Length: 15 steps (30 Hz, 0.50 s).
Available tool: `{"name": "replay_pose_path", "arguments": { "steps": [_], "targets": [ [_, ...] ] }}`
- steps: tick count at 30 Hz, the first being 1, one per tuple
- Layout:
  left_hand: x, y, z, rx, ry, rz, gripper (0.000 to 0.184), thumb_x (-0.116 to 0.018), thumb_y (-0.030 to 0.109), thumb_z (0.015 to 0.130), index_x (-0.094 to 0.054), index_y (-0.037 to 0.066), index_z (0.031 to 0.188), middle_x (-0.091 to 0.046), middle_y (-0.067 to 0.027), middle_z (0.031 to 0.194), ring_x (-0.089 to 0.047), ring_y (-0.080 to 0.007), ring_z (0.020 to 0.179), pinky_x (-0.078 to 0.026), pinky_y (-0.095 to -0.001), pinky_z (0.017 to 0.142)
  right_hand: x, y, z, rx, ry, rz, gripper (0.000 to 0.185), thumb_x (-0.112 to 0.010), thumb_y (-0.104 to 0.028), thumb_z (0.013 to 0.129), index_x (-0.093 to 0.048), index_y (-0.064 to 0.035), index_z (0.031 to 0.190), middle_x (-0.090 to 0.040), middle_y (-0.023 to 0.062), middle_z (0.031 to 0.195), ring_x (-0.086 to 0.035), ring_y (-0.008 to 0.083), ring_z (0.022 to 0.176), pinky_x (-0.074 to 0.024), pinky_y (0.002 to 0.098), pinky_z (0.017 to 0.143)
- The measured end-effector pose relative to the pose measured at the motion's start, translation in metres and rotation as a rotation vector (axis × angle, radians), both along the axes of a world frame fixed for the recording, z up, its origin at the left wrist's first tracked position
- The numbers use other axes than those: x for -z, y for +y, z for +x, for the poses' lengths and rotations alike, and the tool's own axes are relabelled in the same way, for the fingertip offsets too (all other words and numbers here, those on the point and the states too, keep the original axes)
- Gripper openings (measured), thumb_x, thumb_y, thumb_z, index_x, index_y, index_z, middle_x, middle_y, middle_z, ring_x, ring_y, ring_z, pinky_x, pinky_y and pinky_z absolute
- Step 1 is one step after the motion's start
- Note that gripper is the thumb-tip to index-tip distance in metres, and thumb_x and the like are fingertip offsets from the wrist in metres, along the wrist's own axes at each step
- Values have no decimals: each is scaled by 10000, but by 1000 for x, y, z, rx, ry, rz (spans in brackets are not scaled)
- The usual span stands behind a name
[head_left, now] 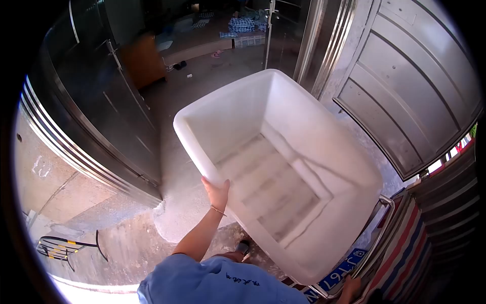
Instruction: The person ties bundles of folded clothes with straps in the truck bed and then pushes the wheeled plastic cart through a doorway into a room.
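A large white plastic tub (202, 152) fills the middle of the view, tilted, its open top facing me and its inside bare. My left hand (216, 193) grips the tub's near left rim, thumb over the edge. Low on the right, my right hand (350, 288) is partly visible beside a curved metal rail (383, 238); its fingers are too hidden to make out. A blue plate with white characters (340, 271) lies beneath the tub's lower right edge, close to that rail.
Ahead is an open doorway with a dark metal door (96, 101) on the left. A grey metal panel (405, 86) stands right. Striped fabric (400, 248) lies lower right, a small black-and-yellow rack (66, 248) lower left. Inside are a wooden cabinet (144, 61) and folded cloth (242, 24).
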<state>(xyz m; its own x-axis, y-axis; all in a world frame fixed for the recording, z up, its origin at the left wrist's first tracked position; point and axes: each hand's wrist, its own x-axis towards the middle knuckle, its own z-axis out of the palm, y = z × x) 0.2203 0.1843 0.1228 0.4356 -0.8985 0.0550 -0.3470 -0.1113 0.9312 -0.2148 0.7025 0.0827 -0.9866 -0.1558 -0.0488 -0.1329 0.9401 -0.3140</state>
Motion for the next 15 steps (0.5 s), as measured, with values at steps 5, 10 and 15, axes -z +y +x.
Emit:
{"name": "replay_pose_path", "arguments": {
  "steps": [5,10,15],
  "targets": [
    [18,-19,4,71,-1,-190,941,-731,159,721,-112,-68,1392,-343,-284,1310,-370,-376,1225,-336,-416,1016,10,-10,-17,-5,15,-26,327,-680,-81,685,-593,63,966,-649,201,892,-635,362,807,-493,396,682],
    [2,-60,19,80,94,-181,860,-718,156,741,-174,-60,1371,-432,-250,1242,-462,-338,1134,-397,-391,950,17,-37,-21,10,-244,-235,354,-668,-63,679,-582,59,999,-643,175,869,-626,352,784,-484,383,675],
    [-2,-132,55,64,117,-195,743,-708,184,751,-271,-51,1303,-490,-223,1196,-515,-305,1082,-429,-375,908,109,-55,-36,467,-310,-708,518,-611,-42,720,-445,57,1201,-571,108,719,-578,281,630,-469,372,597]
  ]
}}
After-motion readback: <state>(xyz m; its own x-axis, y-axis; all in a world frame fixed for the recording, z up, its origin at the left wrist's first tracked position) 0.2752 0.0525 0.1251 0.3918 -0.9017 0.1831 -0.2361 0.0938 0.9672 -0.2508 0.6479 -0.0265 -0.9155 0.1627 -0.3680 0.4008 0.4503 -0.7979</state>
